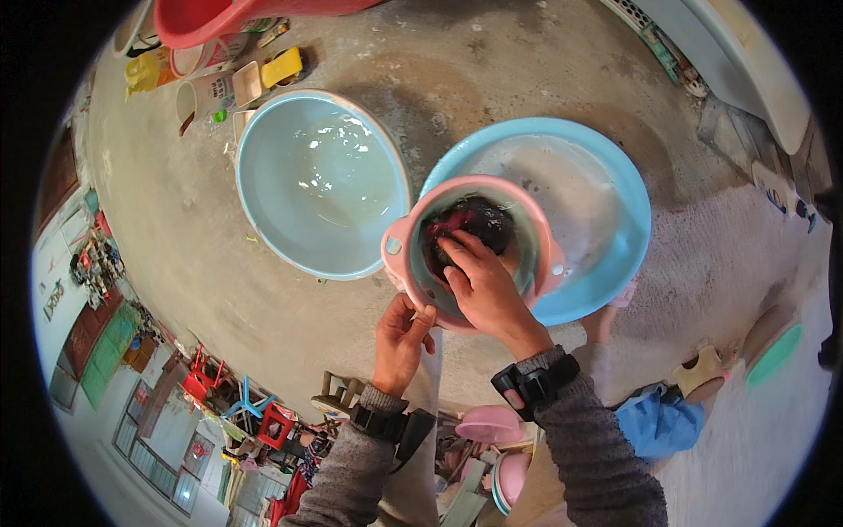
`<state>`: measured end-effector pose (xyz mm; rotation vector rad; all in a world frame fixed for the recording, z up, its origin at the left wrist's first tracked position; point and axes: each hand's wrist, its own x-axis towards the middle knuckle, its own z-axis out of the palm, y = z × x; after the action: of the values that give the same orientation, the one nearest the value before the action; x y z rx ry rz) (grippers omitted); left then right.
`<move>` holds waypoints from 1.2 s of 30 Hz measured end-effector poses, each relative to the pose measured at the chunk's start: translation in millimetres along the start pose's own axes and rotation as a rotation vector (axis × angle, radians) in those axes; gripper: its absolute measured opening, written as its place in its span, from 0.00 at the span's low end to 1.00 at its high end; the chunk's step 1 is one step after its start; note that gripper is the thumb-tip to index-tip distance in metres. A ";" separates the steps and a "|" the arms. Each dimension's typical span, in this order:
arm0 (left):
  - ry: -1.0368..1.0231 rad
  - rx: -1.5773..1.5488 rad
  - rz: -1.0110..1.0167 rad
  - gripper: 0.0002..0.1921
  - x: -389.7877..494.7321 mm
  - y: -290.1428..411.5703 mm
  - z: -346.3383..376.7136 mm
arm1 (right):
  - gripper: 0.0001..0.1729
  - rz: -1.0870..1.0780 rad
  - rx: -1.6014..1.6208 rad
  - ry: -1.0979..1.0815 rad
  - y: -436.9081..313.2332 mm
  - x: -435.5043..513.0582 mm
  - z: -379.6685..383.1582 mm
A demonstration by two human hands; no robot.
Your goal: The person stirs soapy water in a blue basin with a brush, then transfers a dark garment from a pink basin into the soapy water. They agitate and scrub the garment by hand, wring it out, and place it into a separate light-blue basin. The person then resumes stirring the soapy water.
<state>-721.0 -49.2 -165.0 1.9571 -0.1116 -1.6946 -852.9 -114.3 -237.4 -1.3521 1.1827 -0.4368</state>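
A small pink basin with two holed handles holds water and a dark, wet bundle, probably cloth, with a patch of deep pink. My left hand pinches the basin's near left rim between thumb and fingers. Inside the basin, my right hand rests on the bundle with its fingers spread. The pink basin overlaps the near left side of a wide blue basin holding cloudy, whitish water. On the left, a pale blue basin contains clear water with bright reflections.
Beyond the pale blue basin stand a white bucket, a yellow container and a large red tub. A blue bag and a small beige stool lie at right. Pink bowls are below, red stools lower left.
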 end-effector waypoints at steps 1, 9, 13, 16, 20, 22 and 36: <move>-0.006 0.017 0.021 0.05 2.0 -2.8 5.2 | 0.19 0.010 -0.019 -0.050 5.2 -4.6 -4.7; -0.037 0.091 0.099 0.06 16.2 -19.9 26.8 | 0.11 0.029 -0.526 -0.363 36.4 -40.1 -49.2; -0.072 0.123 0.096 0.07 18.2 -24.2 35.6 | 0.15 0.103 -0.680 -0.140 45.0 -43.8 -48.2; -0.079 0.125 0.057 0.07 16.1 -23.6 41.2 | 0.21 0.122 -0.479 0.041 48.7 -33.2 -40.2; -0.100 0.107 0.039 0.07 15.4 -22.8 43.3 | 0.23 0.149 -0.172 0.015 53.9 -17.0 -38.1; -0.105 0.116 0.058 0.06 16.9 -23.0 41.9 | 0.21 0.058 -0.099 0.014 54.0 -17.6 -38.8; 0.091 0.478 0.227 0.07 17.4 -10.2 69.2 | 0.12 0.286 0.345 0.180 13.7 -77.9 -90.3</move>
<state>-785.1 -71.2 -189.3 2.2501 -0.7359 -1.5230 -965.1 -92.9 -200.6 -0.8461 1.3543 -0.5351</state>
